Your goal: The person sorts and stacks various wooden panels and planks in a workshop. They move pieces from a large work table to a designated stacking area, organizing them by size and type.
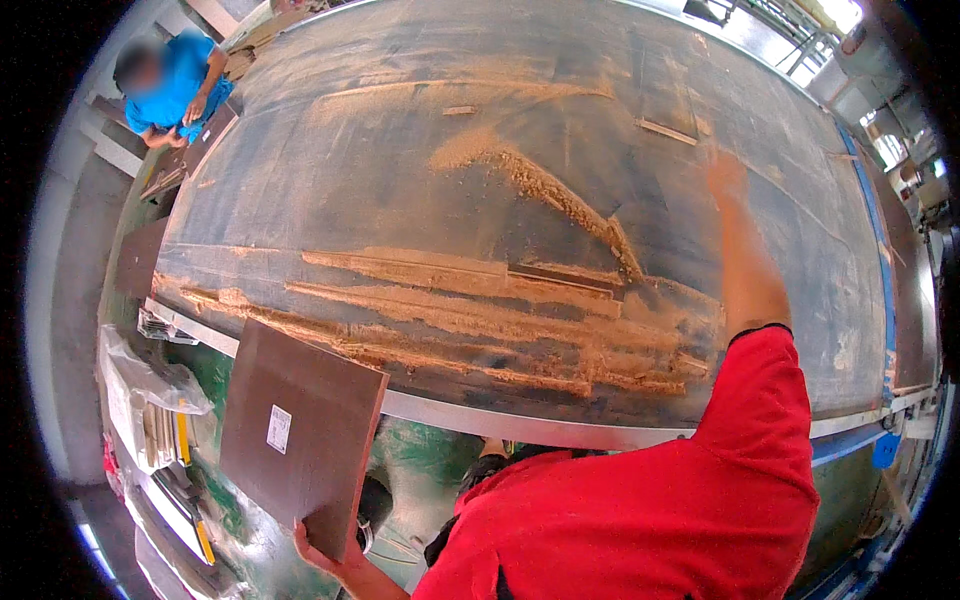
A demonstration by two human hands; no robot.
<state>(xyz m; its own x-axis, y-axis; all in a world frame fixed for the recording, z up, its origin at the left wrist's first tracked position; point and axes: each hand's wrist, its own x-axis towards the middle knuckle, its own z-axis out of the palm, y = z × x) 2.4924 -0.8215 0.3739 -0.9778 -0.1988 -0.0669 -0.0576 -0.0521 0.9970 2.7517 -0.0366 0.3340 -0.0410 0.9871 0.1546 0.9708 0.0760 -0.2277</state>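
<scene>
A square brown wooden board (318, 410) with a white label (280, 429) leans tilted against the table's near edge at the left. Gripping the board's lower corner is my left hand (318, 550), its fingers partly hidden at the edge. My right hand (727, 178) reaches far out over the dark table (420, 200), smeared by motion, so its fingers cannot be made out. Closest to it lies a thin wood strip (668, 132) on the tabletop.
Sawdust ridges (570, 200) and thin offcut strips (565, 283) lie across the table. A person in blue (180, 90) stands at the far left beside more brown boards (140, 258). Wrapped stacked panels (150, 420) rest on the green floor at left.
</scene>
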